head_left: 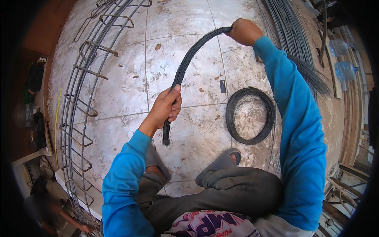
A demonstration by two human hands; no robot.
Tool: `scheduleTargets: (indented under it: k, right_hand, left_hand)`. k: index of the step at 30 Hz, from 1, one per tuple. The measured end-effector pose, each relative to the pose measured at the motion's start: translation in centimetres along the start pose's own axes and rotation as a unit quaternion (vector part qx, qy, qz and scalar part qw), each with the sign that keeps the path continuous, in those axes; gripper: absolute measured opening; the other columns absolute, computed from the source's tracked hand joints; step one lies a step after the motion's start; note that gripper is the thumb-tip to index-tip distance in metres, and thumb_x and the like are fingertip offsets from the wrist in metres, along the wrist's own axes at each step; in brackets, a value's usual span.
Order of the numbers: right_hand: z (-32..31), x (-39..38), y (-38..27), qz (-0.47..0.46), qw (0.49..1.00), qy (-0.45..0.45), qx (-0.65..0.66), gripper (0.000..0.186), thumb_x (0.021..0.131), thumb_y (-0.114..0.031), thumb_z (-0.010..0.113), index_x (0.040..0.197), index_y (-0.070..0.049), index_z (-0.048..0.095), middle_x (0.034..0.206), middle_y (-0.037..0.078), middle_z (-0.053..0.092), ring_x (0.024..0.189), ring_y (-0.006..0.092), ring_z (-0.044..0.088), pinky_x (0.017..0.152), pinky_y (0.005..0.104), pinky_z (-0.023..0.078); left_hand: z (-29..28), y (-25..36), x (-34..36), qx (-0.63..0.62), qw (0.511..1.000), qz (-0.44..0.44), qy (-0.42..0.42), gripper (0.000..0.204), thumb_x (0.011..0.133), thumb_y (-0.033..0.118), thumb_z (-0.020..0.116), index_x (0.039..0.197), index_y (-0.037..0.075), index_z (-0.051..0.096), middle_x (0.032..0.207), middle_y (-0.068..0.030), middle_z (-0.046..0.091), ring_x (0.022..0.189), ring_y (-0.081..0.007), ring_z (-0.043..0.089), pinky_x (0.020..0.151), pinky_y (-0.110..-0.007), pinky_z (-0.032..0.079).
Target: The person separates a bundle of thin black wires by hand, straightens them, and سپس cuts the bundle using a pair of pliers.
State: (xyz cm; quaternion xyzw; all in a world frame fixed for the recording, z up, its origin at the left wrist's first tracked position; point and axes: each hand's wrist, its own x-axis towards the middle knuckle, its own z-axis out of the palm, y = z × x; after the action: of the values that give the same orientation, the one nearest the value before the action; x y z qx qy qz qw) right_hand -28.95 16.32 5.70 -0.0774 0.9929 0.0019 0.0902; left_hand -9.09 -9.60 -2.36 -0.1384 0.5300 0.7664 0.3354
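Note:
A bundle of thin dark tie wire (193, 51) arches between my two hands above the tiled floor. My left hand (165, 106) is closed round it near one end, and the loose wire tips poke out below the fist. Farther off to the right, my right hand (245, 32) grips the other end, its fingers mostly turned away from view. A round coil of the same dark wire (270, 118) lies flat on the floor, in front of my right foot and apart from both hands.
A long rebar cage with bent stirrups (73, 94) runs along the left. Straight wires or rods (290, 27) lie in a bundle at the far right, with clear plastic bottles (344, 70) and planks beyond. Another person's arm (75, 223) shows at lower left.

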Motion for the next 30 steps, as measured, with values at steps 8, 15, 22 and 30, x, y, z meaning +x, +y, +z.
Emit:
scheduleTargets:
  k: [8, 15, 22, 30]
  right_hand:
    - [-3.1, -0.8, 1.2, -0.023, 0.966, 0.071, 0.248, 0.025, 0.080, -0.025, 0.073, 0.094, -0.005, 0.069, 0.081, 0.009, 0.066, 0.077, 0.0259, 0.060, 0.068, 0.0385, 0.046]
    - [-9.7, -7.8, -1.8, 0.002, 0.854, -0.093, 0.513, 0.021, 0.083, -0.022, 0.071, 0.081, -0.006, 0.058, 0.056, -0.004, 0.035, 0.047, 0.0071, 0.028, 0.043, 0.0265, 0.021]
    - [-8.4, -9.8, 6.1, -0.069, 0.907, -0.176, 0.377, 0.034, 0.082, -0.041, 0.071, 0.079, -0.010, 0.057, 0.056, -0.004, 0.043, 0.052, 0.0078, 0.053, 0.051, 0.0225, 0.047]
    - [-4.9, -12.5, 7.4, 0.009, 0.820, -0.228, 0.524, 0.040, 0.085, -0.044, 0.066, 0.068, -0.015, 0.045, 0.054, -0.008, 0.032, 0.044, 0.0036, 0.032, 0.041, 0.0203, 0.030]
  left_hand:
    - [4.1, -1.8, 2.0, 0.072, 0.990, 0.118, -0.005, 0.050, 0.093, 0.056, 0.046, 0.069, 0.014, 0.033, 0.052, 0.0039, 0.031, 0.039, -0.0054, 0.029, 0.034, -0.023, 0.024]
    - [0.6, 1.4, 2.3, 0.081, 0.980, 0.168, 0.074, 0.044, 0.092, 0.053, 0.051, 0.071, 0.017, 0.037, 0.052, 0.0081, 0.029, 0.038, -0.0027, 0.025, 0.033, -0.020, 0.018]
    - [-2.5, 8.3, 0.7, 0.252, 0.957, 0.135, 0.050, 0.038, 0.092, 0.048, 0.055, 0.077, 0.015, 0.044, 0.053, 0.0103, 0.029, 0.040, -0.0007, 0.022, 0.035, -0.020, 0.017]
    - [-3.2, 7.8, 1.9, 0.289, 0.954, 0.078, 0.013, 0.038, 0.092, 0.048, 0.055, 0.079, 0.014, 0.045, 0.053, 0.0096, 0.030, 0.040, -0.0017, 0.022, 0.035, -0.022, 0.016]
